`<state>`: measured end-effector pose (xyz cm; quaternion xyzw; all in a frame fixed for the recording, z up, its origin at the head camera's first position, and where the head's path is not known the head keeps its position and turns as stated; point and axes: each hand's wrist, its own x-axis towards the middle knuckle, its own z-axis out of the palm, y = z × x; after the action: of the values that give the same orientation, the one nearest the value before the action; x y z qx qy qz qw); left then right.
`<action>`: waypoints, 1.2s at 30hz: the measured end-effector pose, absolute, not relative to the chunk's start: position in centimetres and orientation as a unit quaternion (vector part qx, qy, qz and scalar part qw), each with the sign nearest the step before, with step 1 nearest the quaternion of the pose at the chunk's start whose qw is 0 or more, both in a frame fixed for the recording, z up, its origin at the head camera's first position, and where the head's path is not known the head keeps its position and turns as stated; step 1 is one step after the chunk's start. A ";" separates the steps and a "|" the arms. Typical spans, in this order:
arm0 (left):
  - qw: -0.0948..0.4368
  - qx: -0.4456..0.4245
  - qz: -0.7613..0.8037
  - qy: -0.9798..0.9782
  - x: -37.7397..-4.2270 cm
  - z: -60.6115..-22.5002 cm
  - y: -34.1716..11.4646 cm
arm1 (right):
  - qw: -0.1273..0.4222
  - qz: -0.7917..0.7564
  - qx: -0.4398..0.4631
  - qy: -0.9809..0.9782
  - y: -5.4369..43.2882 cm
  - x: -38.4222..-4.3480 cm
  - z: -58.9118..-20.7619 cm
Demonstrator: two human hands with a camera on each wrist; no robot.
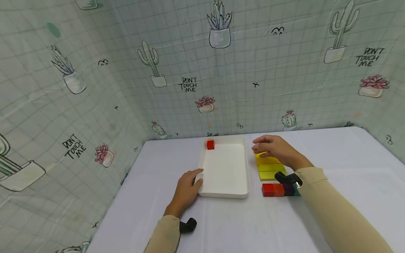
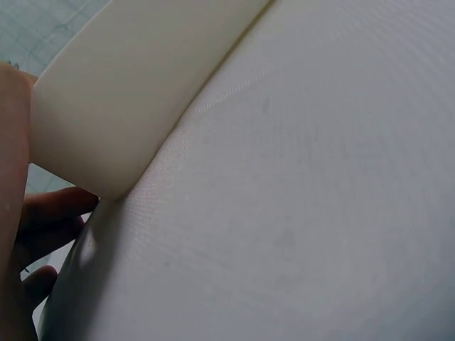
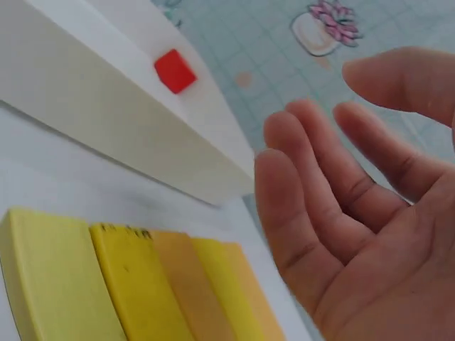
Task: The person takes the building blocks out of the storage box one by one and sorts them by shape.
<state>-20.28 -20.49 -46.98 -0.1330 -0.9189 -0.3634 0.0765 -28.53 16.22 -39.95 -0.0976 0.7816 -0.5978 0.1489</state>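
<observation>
A shallow white tray lies on the table with one red cube in its far left corner. My left hand holds the tray's near left corner, thumb and fingers on either side of it; the left wrist view shows the tray's wall beside the fingers. Bare of any object, my right hand hovers over the far end of a row of yellow blocks, right of the tray. Its fingers are loosely bent in the right wrist view.
Nearer than the yellow blocks stands a row of small blocks: red, orange, dark purple and teal, partly behind the right wrist. A cloth printed with cacti hangs behind the white table and along its sides.
</observation>
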 end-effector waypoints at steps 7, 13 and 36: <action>0.085 -0.128 -0.345 -0.926 -19.9 -47.0 -21.2 | 0.168 -0.644 -0.125 0.736 11.6 -30.6 -41.4; 0.087 -0.132 -0.344 -0.926 -20.3 -46.9 -20.8 | 0.179 -0.638 -0.135 0.736 9.0 -32.2 -41.2; 0.086 -0.129 -0.352 -0.923 -20.5 -46.9 -20.4 | 0.175 -0.571 -0.098 0.796 2.4 -35.3 -43.7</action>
<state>-20.53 -20.35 -46.91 -0.1292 -0.9231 -0.3519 0.0861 -35.33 2.40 -43.72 -0.0979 0.7960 -0.5712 0.1750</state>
